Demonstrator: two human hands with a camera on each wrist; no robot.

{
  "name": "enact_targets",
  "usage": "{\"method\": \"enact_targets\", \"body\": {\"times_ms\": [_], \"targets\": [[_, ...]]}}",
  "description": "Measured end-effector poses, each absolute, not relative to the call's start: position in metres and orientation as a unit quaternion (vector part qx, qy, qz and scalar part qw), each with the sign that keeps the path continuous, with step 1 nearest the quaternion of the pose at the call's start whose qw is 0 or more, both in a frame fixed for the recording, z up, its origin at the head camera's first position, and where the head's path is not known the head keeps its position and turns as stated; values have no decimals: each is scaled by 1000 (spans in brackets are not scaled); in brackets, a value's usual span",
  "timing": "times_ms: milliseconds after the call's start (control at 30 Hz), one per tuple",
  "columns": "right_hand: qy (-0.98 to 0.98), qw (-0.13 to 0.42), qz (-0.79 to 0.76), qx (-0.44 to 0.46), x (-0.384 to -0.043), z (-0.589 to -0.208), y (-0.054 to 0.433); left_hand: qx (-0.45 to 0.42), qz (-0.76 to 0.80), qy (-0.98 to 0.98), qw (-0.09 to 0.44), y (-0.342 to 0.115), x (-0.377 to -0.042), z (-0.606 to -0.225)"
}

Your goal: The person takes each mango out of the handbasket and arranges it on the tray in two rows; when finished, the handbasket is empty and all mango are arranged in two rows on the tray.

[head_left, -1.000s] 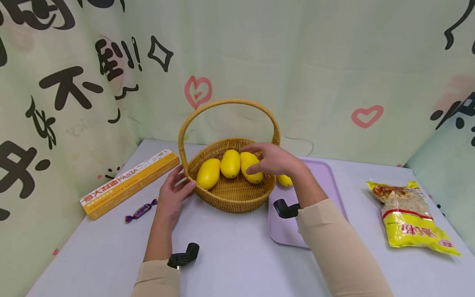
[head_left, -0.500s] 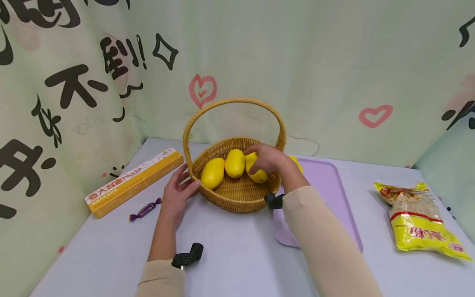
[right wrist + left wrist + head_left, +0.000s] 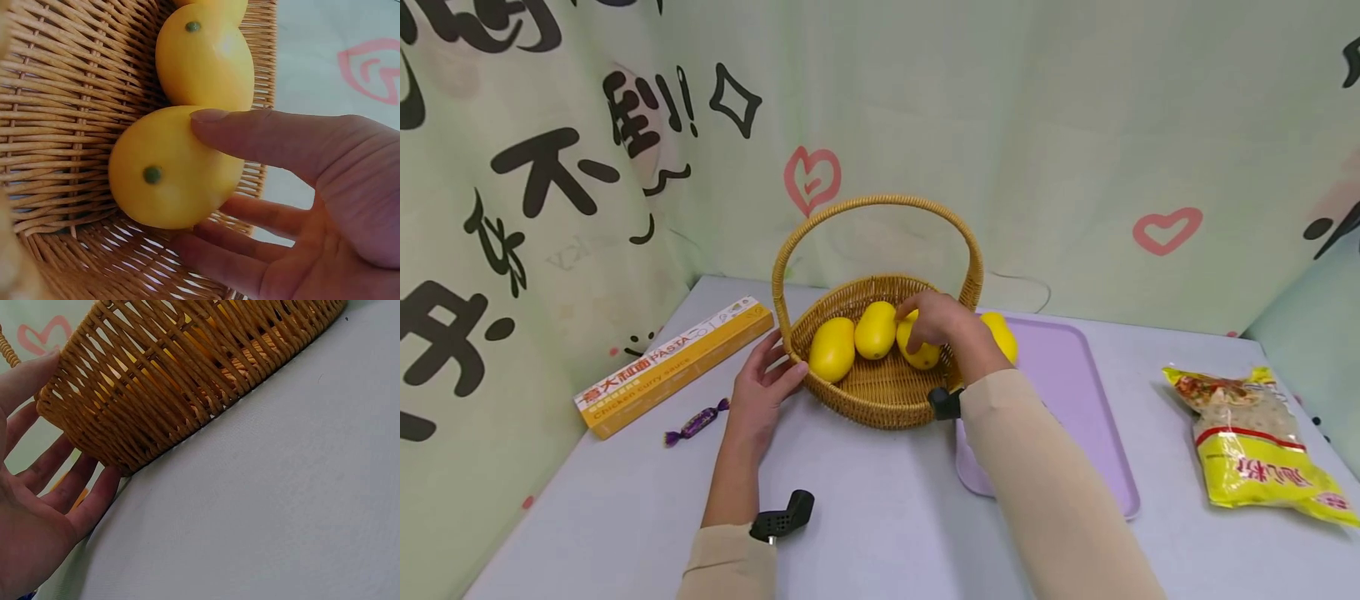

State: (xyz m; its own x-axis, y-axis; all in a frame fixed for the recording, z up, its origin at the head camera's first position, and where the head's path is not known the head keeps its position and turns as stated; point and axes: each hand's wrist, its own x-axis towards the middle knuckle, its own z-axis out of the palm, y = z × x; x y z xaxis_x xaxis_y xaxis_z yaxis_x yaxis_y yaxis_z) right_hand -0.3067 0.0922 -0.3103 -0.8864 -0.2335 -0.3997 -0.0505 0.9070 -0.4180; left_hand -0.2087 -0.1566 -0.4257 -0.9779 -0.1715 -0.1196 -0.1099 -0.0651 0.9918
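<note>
A wicker basket [image 3: 880, 414] with a tall arched handle stands on the table, holding a row of three yellow mangoes. At the basket's left end, my left hand [image 3: 761, 398] holds its side, thumb at the rim and fingers spread along the outer wall. My right hand [image 3: 946, 323] reaches inside and grips the rightmost mango [image 3: 169, 169]. Its thumb lies on the mango's upper side, and the other fingers are against the opposite side, partly hidden. The middle mango [image 3: 875, 332] touches it, and the left mango [image 3: 832, 350] lies near the left wall.
A lilac tray [image 3: 1067, 358] lies right of the basket, with another mango [image 3: 1000, 337] on it, partly behind my right forearm. Left are a pasta box [image 3: 673, 367] and a purple wrapped candy [image 3: 697, 422]. A yellow food bag [image 3: 1255, 446] lies far right. A curtain closes the back.
My right hand has lowered onto the rightmost mango, and the right forearm has swung left, uncovering more of the mango on the tray. The left hand stays at the basket. The view has shifted slightly.
</note>
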Motion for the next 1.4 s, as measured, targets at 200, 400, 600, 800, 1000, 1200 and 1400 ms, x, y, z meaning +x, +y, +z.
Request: {"method": "enact_targets", "body": {"times_ms": [200,400,600,800,1000,1200,1400], "targets": [[949,215,-220,-67,-306,-312,92,104,-721,-685,19,-155,-209,-424],[947,200,-242,-61,-301,-317,90,106,-718,-687,18,-158,-209,-423],[944,196,-258,-61,-298,-320,93,108,-720,-685,17,-158,-210,-425],[938,205,-273,-56,-298,-323,95,113,-721,-684,9,-159,-208,-429],[938,195,-281,-48,-296,-323,91,110,-716,-689,14,-161,-206,-426],[937,195,-288,-34,-294,-321,89,109,-717,-688,15,-159,-207,-424],[930,192,-313,-18,-293,-321,92,107,-721,-684,13,-158,-208,-425]]}}
